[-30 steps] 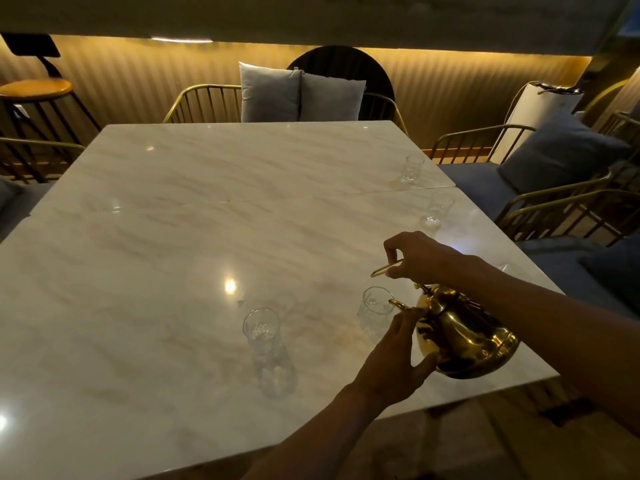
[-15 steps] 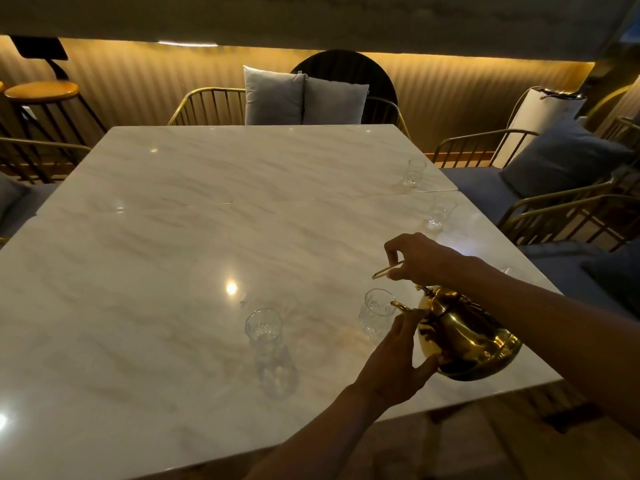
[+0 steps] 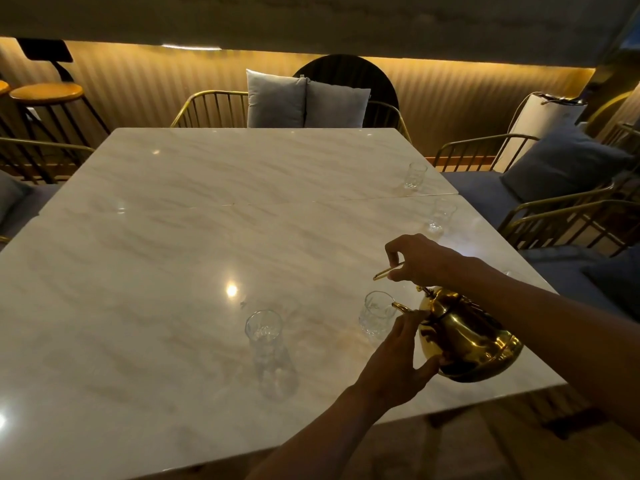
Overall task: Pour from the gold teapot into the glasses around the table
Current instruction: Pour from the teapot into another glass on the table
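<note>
With my right hand point(image 3: 420, 259) curled round the thin handle and my left hand point(image 3: 398, 362) steadying the rounded gold metal teapot point(image 3: 467, 341) at five o'clock on the table, I should tip slowly, spout seemingly over the small cut-glass tumbler point(image 3: 375, 311)

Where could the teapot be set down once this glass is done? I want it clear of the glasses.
The marble table is bare across its left half and far side, left of the tall glass. It is crowded at the near right corner, around the gold teapot, and two glasses line the right edge.
</note>
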